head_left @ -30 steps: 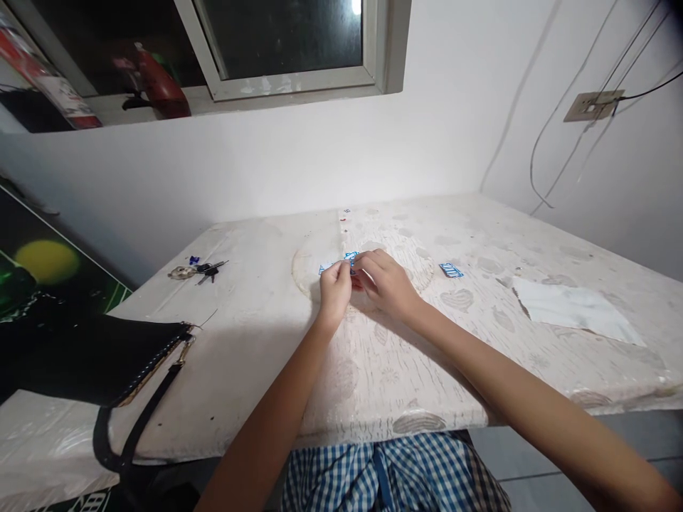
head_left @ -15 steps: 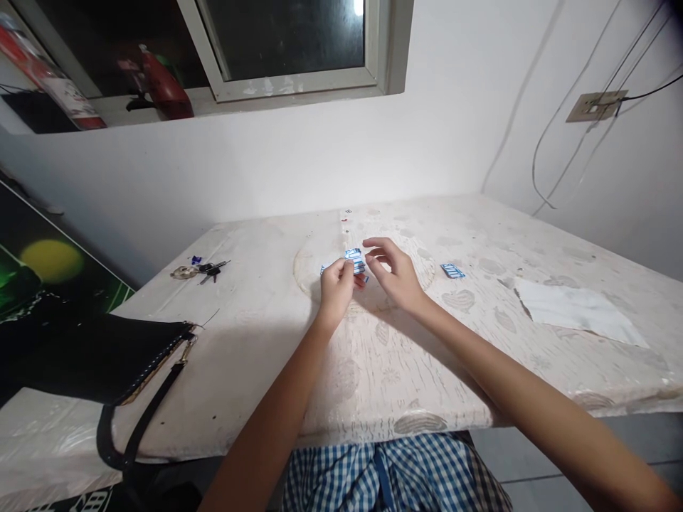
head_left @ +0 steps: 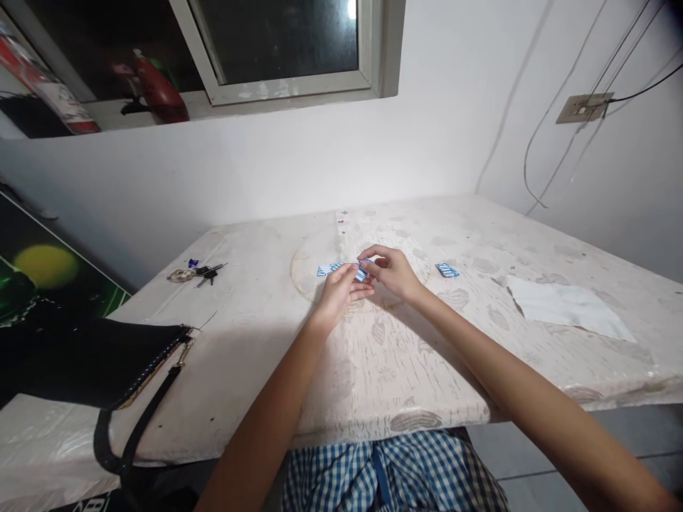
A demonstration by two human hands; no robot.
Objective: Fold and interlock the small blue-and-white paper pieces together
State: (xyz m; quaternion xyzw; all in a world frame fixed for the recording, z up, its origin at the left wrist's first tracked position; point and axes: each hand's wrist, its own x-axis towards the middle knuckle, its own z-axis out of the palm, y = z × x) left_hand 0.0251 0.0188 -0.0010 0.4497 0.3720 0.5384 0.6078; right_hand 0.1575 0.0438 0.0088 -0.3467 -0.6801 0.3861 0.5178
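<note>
Over the middle of the table, my left hand (head_left: 336, 295) is closed around small blue-and-white printed cards (head_left: 361, 274). My right hand (head_left: 395, 274) meets it from the right, thumb and fingertips pinched on the cards' upper right edge. Fingers partly cover the cards, so how many there are does not show. Just behind my left thumb appears another blue-and-white printed piece (head_left: 327, 269), partly hidden by the hand. A separate blue-and-white card or small pile (head_left: 447, 270) lies flat to the right of my right hand.
A patterned plastic cover spreads over the table (head_left: 373, 377). Keys (head_left: 209, 273) lie at the left, behind a black strapped bag (head_left: 117, 355). A white cloth (head_left: 565, 307) rests at the right. Behind stands a white wall with a window and a cabled socket (head_left: 584, 107).
My right hand has closed from spread fingers to a pinch on the cards. The cards have tilted lower between both hands, and more of the printed piece behind the left thumb shows.
</note>
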